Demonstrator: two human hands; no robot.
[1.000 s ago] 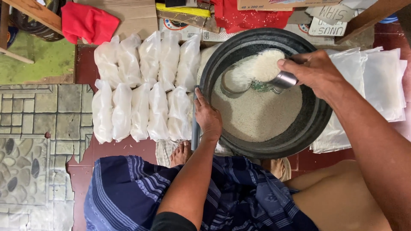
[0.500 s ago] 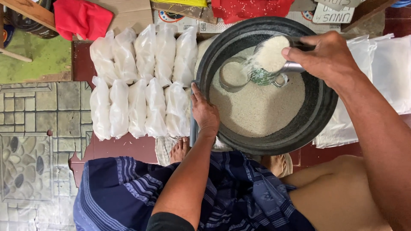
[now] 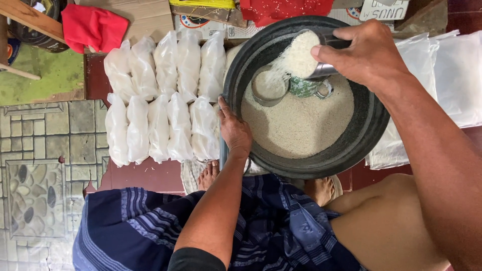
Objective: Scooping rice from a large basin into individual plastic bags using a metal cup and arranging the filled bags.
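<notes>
At the bottom of the frame, nearest the camera, a dark blue striped cloth (image 3: pixel 150 226) covers the person's lap, with a bare knee at the lower right and a bare foot (image 3: pixel 208 174) showing just above the cloth near the centre. From there the left forearm runs up to the left hand (image 3: pixel 233 131), which lies at the left rim of a large dark round basin (image 3: pixel 369 125) in the upper middle of the frame; its fingers curl over the rim, gripping it. The basin is about half full of white rice (image 3: pixel 301 123). In the rice, toward the upper part of the basin, stands a small round metal can (image 3: pixel 270 86), and just right of it a green patterned cup (image 3: pixel 306 88), both partly sunk in the grains. Above them the right hand (image 3: pixel 369 52), coming from the right edge, has its fingers clenched around a metal cup (image 3: pixel 314 55) tipped on its side and heaped with rice, from which grains spill down toward the can. Left of the basin, two rows of filled clear plastic bags (image 3: pixel 160 95) of rice lie side by side on the floor, touching one another. Right of the basin lies a stack of flat empty plastic bags (image 3: pixel 452 75). At the upper left sits a red cloth (image 3: pixel 93 25) on cardboard.
</notes>
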